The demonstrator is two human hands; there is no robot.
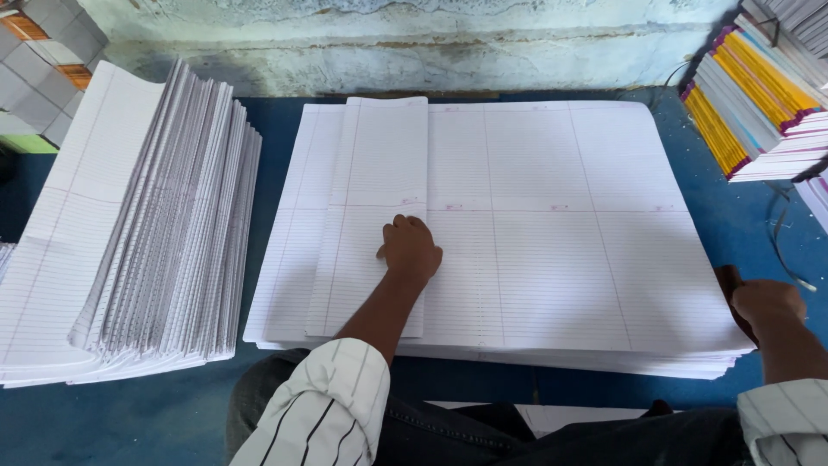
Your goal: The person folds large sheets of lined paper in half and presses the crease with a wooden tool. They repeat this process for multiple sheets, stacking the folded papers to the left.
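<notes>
1. The left hand (410,248) rests knuckles-down, fingers curled, on a folded ruled sheet (371,216); it presses the sheet flat and grips nothing.
2. That folded sheet lies on the left part of a broad stack of large ruled sheets (561,224); its long fold runs up and down, beside the hand.
3. The right hand (766,304) sits at the near right corner of the stack, closed around a dark object (729,280); what that object is cannot be told.
4. The stack lies in the middle of the blue worktop (742,216).
5. A leaning pile of folded ruled sheets (164,233) stands on the left, apart from the stack.
6. Bound notebooks with yellow and purple spines (750,95) are piled at the far right, against the wall.
</notes>
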